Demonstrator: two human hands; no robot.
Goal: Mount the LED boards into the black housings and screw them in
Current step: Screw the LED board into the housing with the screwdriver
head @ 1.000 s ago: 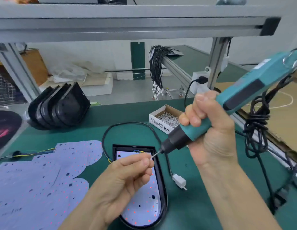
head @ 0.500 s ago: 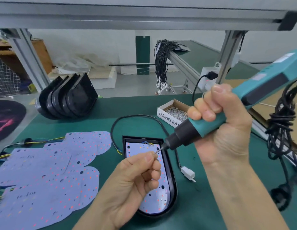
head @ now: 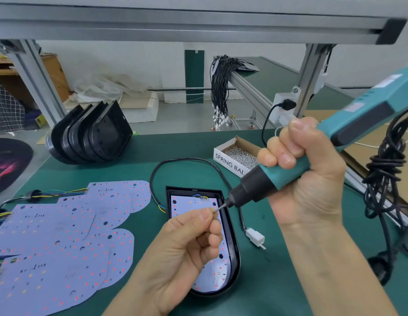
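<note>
Glossy black plastic housing point(head: 232, 258), matt green mat point(head: 278, 281), cardboard box point(head: 228, 163).
</note>
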